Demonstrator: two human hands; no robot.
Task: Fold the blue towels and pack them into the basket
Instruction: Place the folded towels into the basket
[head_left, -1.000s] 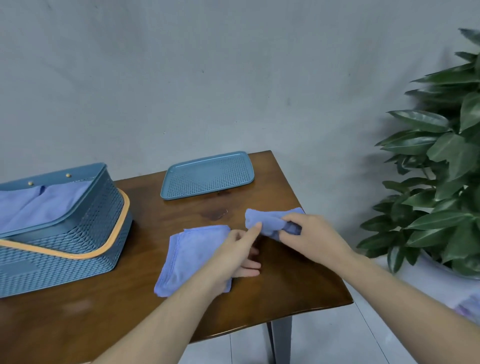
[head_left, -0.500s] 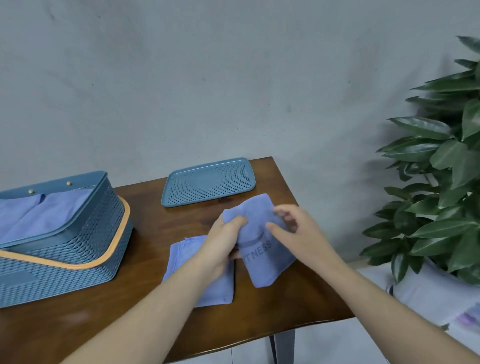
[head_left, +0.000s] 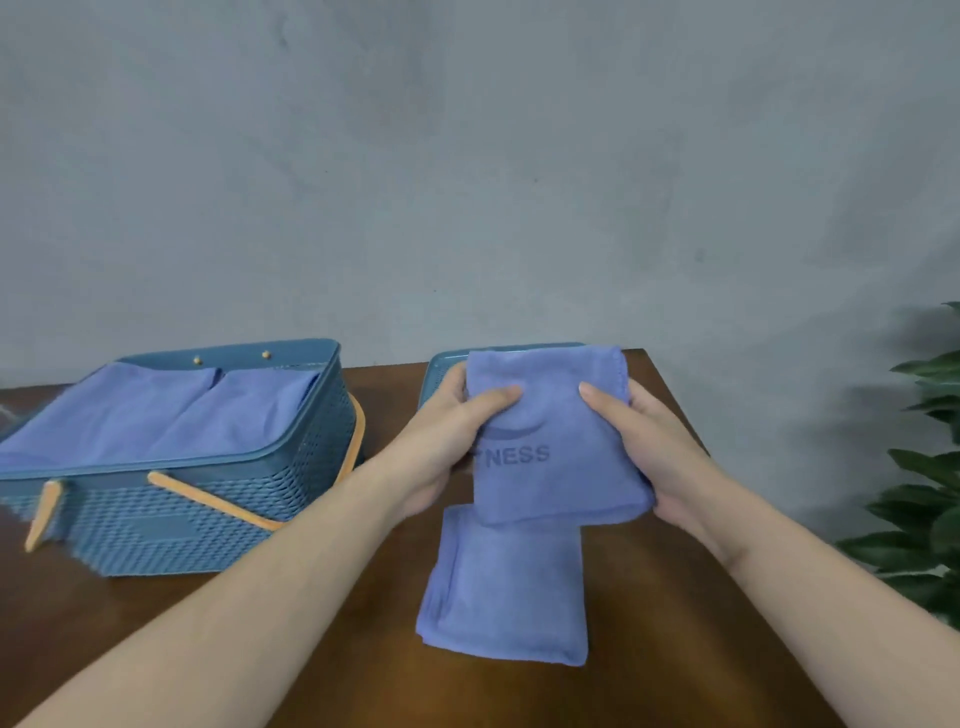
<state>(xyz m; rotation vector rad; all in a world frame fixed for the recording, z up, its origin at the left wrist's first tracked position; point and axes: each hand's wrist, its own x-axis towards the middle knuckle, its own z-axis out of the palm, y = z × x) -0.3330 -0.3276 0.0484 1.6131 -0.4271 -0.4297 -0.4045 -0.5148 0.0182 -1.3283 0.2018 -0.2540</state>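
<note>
Two loose blue towels show: one folded towel (head_left: 550, 441), marked "NESS", held up at frame centre between the left hand (head_left: 452, 431) and right hand (head_left: 660, 447), both gripping its sides; a second towel (head_left: 506, 592) lies on the surface (head_left: 675, 649) below it. One basket (head_left: 197, 499) at left holds more blue cloth. A tray (head_left: 434, 371) edge peeks behind.

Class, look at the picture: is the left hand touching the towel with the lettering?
Touching. The head view shows the left hand gripping the lettered towel's left edge, thumb laid across its front; the right hand grips the opposite edge.
</note>
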